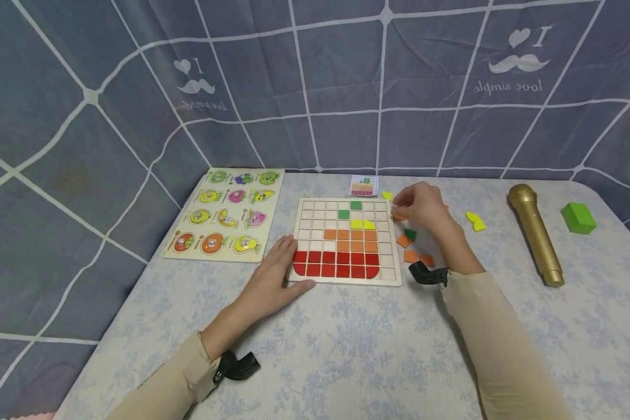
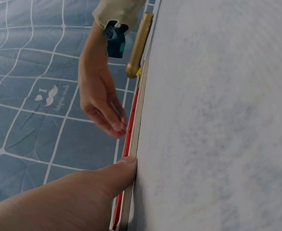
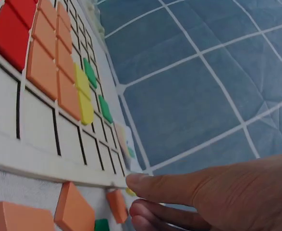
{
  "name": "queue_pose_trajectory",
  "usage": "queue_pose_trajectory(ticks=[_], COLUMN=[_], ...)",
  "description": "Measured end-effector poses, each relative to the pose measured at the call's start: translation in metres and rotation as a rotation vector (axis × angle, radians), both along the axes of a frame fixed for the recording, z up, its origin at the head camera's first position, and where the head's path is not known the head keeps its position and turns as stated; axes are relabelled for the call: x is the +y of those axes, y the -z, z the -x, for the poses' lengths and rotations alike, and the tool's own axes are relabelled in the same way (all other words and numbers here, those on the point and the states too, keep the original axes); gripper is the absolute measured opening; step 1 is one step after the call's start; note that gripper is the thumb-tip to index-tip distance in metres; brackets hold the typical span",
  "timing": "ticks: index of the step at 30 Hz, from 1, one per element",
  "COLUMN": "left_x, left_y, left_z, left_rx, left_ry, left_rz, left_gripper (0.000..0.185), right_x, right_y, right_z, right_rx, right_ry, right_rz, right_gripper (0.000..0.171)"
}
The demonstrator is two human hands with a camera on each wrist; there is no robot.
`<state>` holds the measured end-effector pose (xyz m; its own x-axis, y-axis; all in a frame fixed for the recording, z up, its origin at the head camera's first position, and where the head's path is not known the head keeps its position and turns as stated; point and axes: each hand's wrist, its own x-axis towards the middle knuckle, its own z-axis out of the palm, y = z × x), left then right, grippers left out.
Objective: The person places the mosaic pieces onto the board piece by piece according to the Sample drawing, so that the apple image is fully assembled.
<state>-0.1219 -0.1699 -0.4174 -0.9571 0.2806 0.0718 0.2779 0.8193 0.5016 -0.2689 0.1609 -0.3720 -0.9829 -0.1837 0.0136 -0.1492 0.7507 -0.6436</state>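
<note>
A white wooden grid board (image 1: pixel 315 221) lies in front of me, bearing red rows at the bottom, orange tiles above, then several yellow and green ones. My left hand (image 1: pixel 265 286) steadies its lower left corner, fingers extended along the left side and thumb at the front edge. Beyond the board's right side, my right hand (image 1: pixel 425 205) reaches down with bent fingers over loose tiles. In the right wrist view, a gap shows between its thumb (image 3: pixel 150 185) and fingers, with an orange tile (image 3: pixel 116 206) close by. A yellow piece (image 1: pixel 387 196) lies near the board's upper right corner.
Loose orange tiles (image 1: pixel 411 256) and a green one (image 1: pixel 410 234) lie right of the board. Farther right are yellow pieces (image 1: pixel 475 221), a gold microphone (image 1: pixel 536 236) and a green block (image 1: pixel 578 218). A fruit puzzle board (image 1: pixel 223 217) sits left; a pattern card (image 1: pixel 364 185) lies behind.
</note>
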Motion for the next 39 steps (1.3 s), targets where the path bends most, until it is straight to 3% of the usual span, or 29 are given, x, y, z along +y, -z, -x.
queue_pose_trajectory(ticks=[22, 39], left_x=[0.001, 0.0], left_y=[-0.001, 0.0], left_z=[0.002, 0.0], left_rx=[0.006, 0.005], left_ry=[0.003, 0.003], left_rz=[0.0, 0.0], left_gripper=[0.099, 0.1], right_x=[0.008, 0.014], right_y=[0.009, 0.003], right_z=[0.006, 0.006], right_rx=[-0.094, 0.006], right_ry=[0.026, -0.022], right_rz=[-0.027, 0.111], right_gripper=[0.017, 0.016])
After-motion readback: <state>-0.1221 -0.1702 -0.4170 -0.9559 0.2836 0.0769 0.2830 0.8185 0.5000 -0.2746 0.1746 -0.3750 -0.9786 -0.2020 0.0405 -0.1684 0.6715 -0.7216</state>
